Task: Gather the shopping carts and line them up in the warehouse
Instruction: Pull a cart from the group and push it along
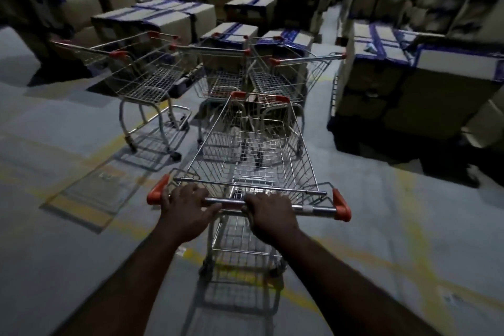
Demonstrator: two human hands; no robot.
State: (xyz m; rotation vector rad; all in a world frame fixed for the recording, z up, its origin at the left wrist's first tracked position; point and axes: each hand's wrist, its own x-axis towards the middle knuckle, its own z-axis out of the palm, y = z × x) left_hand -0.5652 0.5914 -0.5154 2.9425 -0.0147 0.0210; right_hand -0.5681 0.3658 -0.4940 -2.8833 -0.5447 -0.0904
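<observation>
A wire shopping cart (253, 150) with orange corner caps stands right in front of me on the grey floor. My left hand (186, 203) and my right hand (268, 213) both grip its metal handlebar (229, 202), fingers curled over it. Its front end points at three more carts ahead: one at the left (144, 76), one in the middle (221, 76) and one at the right (289, 73). The middle and right carts stand close together, and the front of my cart nearly reaches them.
Stacks of cardboard boxes with blue tape (158, 21) fill the back, and a tall stack on a pallet (409, 84) stands at the right. Yellow floor lines (114, 142) cross the grey concrete. A narrow aisle (331, 21) runs back between the stacks.
</observation>
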